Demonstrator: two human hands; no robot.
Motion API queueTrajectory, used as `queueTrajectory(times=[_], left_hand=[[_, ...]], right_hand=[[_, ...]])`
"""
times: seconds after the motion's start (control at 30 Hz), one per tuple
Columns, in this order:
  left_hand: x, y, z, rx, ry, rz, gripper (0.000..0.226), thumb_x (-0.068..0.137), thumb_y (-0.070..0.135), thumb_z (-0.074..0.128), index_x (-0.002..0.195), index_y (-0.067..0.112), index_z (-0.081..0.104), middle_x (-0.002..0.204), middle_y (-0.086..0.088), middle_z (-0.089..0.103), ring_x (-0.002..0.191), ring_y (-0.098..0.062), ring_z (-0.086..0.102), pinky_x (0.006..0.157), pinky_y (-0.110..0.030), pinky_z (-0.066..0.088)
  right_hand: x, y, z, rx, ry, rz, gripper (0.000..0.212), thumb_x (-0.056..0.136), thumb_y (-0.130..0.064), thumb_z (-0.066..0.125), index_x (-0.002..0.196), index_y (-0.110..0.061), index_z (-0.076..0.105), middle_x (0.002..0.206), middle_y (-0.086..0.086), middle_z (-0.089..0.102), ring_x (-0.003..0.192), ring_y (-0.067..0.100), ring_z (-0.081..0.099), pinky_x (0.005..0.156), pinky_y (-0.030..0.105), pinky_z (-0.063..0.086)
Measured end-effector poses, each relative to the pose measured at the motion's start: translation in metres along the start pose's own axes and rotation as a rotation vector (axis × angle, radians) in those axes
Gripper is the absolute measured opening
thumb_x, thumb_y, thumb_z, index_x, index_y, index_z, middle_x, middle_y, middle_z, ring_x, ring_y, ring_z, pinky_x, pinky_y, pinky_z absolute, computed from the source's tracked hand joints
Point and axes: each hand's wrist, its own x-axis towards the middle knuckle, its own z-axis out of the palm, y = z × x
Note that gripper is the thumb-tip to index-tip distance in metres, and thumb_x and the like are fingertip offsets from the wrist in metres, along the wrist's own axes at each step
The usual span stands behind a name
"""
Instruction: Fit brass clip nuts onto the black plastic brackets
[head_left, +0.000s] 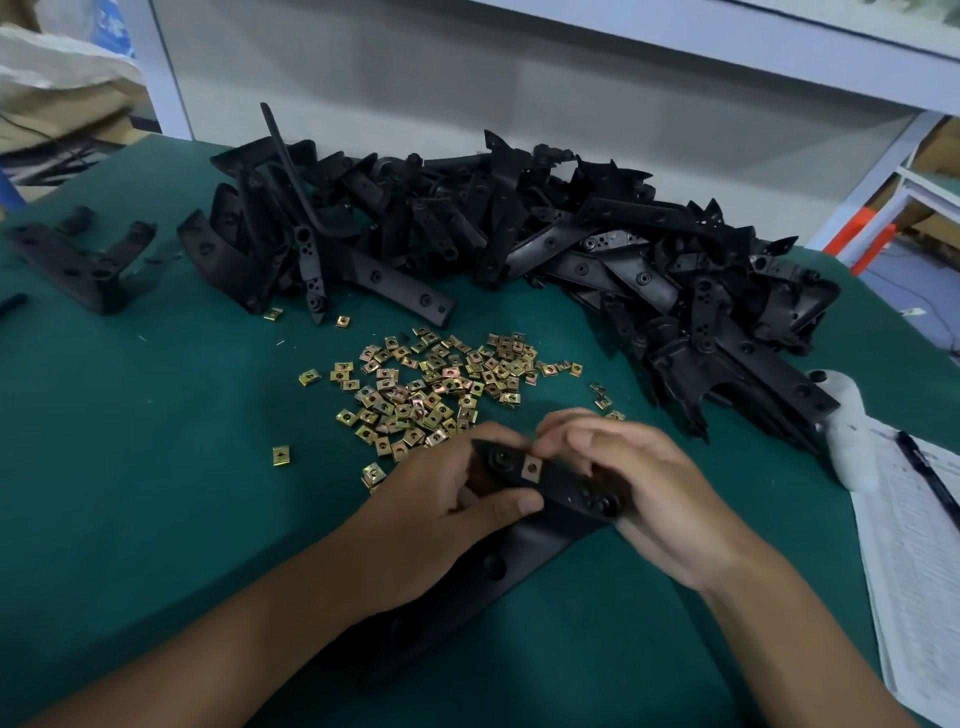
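One clip nut (531, 467) sits on the top edge of the black bracket (558, 488), between two of its round holes, held just above the green mat (156, 441) near the front edge. Can't tell if it's fully seated or only started.

Left hand (452, 499) grips the bracket's left end, thumb along the near face. Right hand (628, 478) wraps the right end, fingertips curled in right beside the nut, apparently pushing it home.

Loose nut pile (431, 389) lies just beyond the hands. The heap of unfitted brackets (545, 244) is behind that and runs down the right side. A separate bracket (78, 260) sits far left. Paper form (914, 561) with a pen (930, 478) at the right edge.

Risks as I read it:
- nut goes on skewed, so its hole misses the bracket hole
- sideways push, and the spring clip slips off and drops into the pile
- fingertip pinched under the clip edge
- bracket twists if the left grip is loose
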Motion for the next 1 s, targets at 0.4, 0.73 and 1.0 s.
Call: queueTrajectory(times=[0.4,0.73,1.0], left_hand=[[0.002,0.005,-0.003,-0.288,0.012,-0.01,0.028,0.078,0.035,0.079,0.104,0.03,0.07,0.1,0.001,0.074,0.098,-0.013,0.07,0.081,-0.016,0.052],[0.003,0.004,-0.002,-0.266,0.047,-0.065,0.027,0.076,0.039,0.08,0.1,0.029,0.07,0.092,-0.014,0.071,0.091,-0.038,0.067,0.073,-0.029,0.053],[0.001,0.004,0.0,-0.195,0.048,-0.048,0.02,0.081,0.028,0.078,0.099,0.028,0.069,0.091,0.0,0.073,0.09,-0.016,0.07,0.076,-0.02,0.053]], right_hand=[[0.01,0.002,-0.016,0.628,0.026,0.114,0.044,0.091,0.007,0.049,0.134,0.002,0.052,0.132,0.024,0.063,0.123,0.03,0.063,0.084,0.025,0.058],[0.008,0.004,-0.014,0.461,0.128,0.171,0.028,0.08,-0.007,0.07,0.107,-0.008,0.077,0.114,0.017,0.073,0.097,0.02,0.075,0.071,0.023,0.06],[0.007,0.002,-0.011,0.376,0.097,0.132,0.027,0.087,-0.017,0.066,0.111,-0.014,0.077,0.086,0.0,0.068,0.082,0.008,0.067,0.067,0.02,0.055]])
